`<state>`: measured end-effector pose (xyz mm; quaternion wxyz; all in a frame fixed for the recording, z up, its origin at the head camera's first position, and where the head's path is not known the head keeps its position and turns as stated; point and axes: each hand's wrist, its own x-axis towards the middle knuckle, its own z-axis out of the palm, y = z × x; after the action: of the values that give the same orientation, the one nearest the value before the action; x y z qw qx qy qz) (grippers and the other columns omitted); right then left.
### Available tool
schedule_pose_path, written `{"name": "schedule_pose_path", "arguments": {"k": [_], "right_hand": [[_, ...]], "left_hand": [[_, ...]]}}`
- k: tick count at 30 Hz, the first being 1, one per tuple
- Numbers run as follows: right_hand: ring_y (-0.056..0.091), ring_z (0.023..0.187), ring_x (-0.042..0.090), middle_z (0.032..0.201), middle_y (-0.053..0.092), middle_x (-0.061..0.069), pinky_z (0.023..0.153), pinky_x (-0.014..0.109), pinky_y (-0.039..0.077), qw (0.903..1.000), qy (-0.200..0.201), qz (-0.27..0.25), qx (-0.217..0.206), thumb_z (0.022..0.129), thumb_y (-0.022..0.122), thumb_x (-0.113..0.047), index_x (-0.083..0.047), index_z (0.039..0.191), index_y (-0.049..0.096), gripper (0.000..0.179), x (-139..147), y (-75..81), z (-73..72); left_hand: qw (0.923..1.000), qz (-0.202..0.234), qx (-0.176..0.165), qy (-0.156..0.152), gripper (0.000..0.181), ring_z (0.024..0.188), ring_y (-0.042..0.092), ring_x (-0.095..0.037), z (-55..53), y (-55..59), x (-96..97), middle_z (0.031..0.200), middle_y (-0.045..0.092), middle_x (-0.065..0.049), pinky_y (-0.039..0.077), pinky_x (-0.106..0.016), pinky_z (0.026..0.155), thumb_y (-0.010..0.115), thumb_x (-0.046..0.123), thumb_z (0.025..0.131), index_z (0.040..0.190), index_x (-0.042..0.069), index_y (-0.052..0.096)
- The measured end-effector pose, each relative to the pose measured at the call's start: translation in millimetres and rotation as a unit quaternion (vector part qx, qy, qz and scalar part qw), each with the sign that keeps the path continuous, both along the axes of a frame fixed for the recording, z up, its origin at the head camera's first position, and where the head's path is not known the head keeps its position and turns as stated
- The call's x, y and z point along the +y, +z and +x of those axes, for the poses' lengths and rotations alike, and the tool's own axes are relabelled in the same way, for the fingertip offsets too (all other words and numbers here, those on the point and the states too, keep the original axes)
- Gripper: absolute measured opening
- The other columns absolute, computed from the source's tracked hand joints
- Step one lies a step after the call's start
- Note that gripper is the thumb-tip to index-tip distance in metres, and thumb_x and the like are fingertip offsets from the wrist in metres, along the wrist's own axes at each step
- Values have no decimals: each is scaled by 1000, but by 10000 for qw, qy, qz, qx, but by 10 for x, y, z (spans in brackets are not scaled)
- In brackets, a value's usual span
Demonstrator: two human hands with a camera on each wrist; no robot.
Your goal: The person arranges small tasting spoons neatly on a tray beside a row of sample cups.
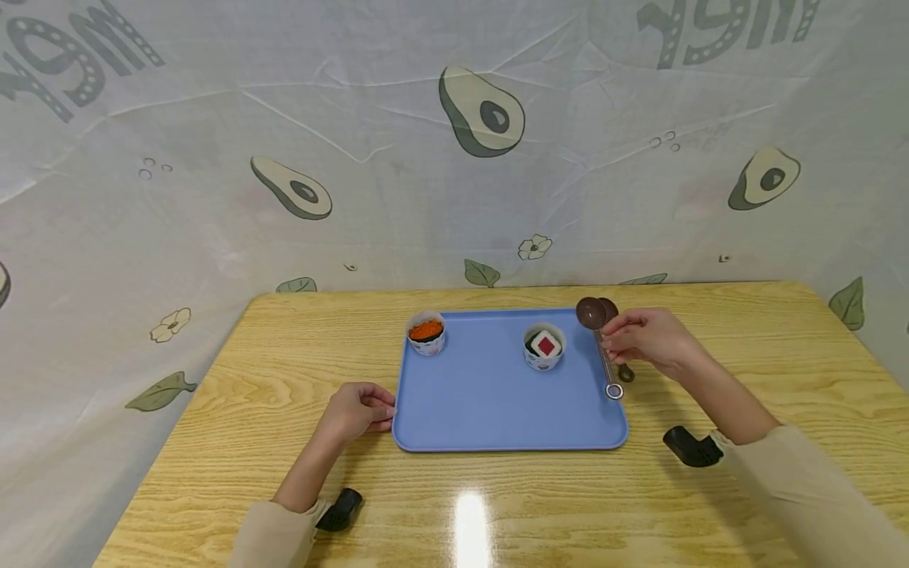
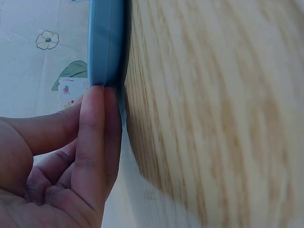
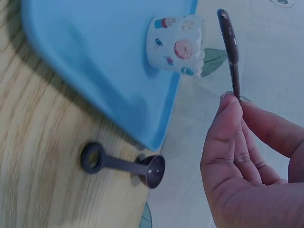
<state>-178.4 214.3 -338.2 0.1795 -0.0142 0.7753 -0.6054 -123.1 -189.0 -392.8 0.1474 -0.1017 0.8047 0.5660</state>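
Note:
In the head view my left hand is at the left rim of the blue tray. Seen from the left wrist, its thumb and fingers pinch the edge of the tray, low beside the table top. My right hand, above the tray's right edge, pinches a brown measuring spoon by its handle. That spoon appears side-on in the right wrist view. A second brown measuring spoon lies on the table beside the tray, partly hidden in the head view by the hand and held spoon.
A patterned paper cup with an orange-topped piece stands in the tray's back left corner. Another cup, holding a white piece with a red centre, sits right of the middle. Avocado-print cloth hangs behind the wooden table.

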Motion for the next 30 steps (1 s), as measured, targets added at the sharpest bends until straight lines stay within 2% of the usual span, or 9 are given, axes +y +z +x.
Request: {"name": "schedule_pose_path", "arguments": {"k": [15,30], "right_hand": [[62,64,15,75,62,7,65,33,56,10000,3,43,66,85,56,7,16,103,50,21,-206,-8,-25],[61,63,15,74,61,7,63,32,56,9999,-84,133,48,85,55,7,16,104,50,22,-368,49,-57]], "left_hand": [[10000,-61,-34,26,12,61,60,-15,4,2,-2,73,56,-13,56,-29,61,58,-15,81,93,-14,58],[10000,-80,17,24,13,61,60,-15,0,-5,-4,72,56,-13,56,-29,61,59,-15,80,93,-14,58]]}}
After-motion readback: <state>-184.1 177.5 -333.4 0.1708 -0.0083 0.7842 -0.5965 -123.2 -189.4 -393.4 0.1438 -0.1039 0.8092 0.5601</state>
